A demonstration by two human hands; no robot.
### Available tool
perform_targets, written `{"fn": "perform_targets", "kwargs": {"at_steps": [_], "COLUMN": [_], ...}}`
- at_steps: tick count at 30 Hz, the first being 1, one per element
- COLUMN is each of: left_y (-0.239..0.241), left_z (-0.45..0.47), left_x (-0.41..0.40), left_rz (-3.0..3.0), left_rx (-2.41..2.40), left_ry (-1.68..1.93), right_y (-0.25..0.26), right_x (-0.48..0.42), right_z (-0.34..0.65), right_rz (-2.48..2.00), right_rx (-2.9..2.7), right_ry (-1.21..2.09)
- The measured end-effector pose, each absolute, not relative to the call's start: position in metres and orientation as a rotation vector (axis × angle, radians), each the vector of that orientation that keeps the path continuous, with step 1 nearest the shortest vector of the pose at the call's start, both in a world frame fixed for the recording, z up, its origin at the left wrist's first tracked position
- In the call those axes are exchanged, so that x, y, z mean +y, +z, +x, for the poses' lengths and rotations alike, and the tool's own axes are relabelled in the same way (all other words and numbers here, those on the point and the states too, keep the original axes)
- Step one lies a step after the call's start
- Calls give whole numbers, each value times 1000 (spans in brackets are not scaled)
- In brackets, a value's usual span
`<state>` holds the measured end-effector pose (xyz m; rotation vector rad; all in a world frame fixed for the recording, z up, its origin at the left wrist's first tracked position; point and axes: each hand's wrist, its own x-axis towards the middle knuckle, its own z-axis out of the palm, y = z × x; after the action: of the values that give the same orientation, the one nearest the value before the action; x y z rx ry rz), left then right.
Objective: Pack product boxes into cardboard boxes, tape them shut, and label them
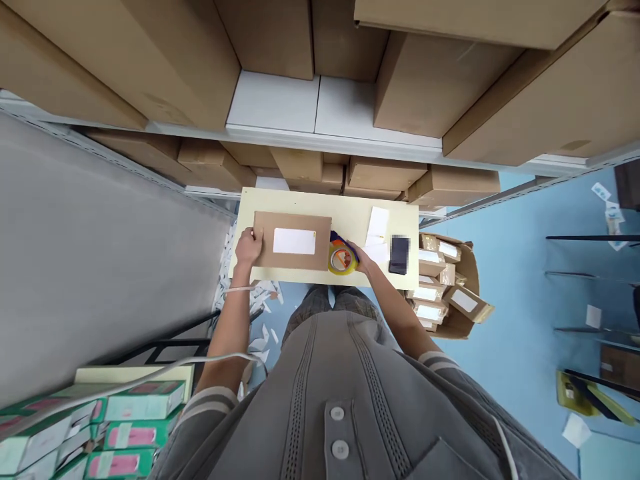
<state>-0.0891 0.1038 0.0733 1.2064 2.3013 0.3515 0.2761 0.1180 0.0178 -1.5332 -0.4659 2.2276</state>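
A flat brown cardboard box (265, 257) with a white label (294, 241) on its top lies on the cream tabletop (310, 275). My left hand (249, 245) grips the box's left end, thumb on top and the other fingers out of sight at the edge. At the opposite end, my right hand (359, 257) is closed around a tape dispenser (341, 259) with a yellow roll. The dispenser is up against the right edge of the box; whether tape is stuck there I cannot tell.
White label sheets (377, 223) and a dark, blurred phone-like object (399, 255) lie on the table's right. A carton (473, 273) of labelled parcels stands on the floor to the right. Shelves (335, 140) stacked with boxes rise behind; green boxes (133, 433) are at lower left.
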Motion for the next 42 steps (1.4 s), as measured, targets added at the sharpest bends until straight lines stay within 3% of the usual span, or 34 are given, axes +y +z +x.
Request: {"fn": "perform_targets", "kwargs": {"at_steps": [6, 12, 19, 23, 30, 42], "left_y": [81, 79, 68, 67, 63, 60], "left_z": [-46, 24, 38, 38, 44, 73], "left_x": [90, 78, 88, 86, 90, 121], "left_rz": [1733, 2404, 2634, 2640, 2636, 2512], "left_rx": [2167, 1251, 1204, 1223, 1281, 1538], "left_ry": [275, -31, -82, -45, -7, 49], "right_y": [-4, -23, -26, -22, -12, -5], "right_x": [136, 130, 101, 96, 121, 87], "right_z": [269, 269, 263, 266, 298, 335], "right_rz": [-1490, -1644, -1532, -1435, -1335, -1452], "right_rx": [-356, -703, -1322, -1415, -1116, -951], "right_ry": [2294, 1813, 1430, 1487, 1931, 1961]}}
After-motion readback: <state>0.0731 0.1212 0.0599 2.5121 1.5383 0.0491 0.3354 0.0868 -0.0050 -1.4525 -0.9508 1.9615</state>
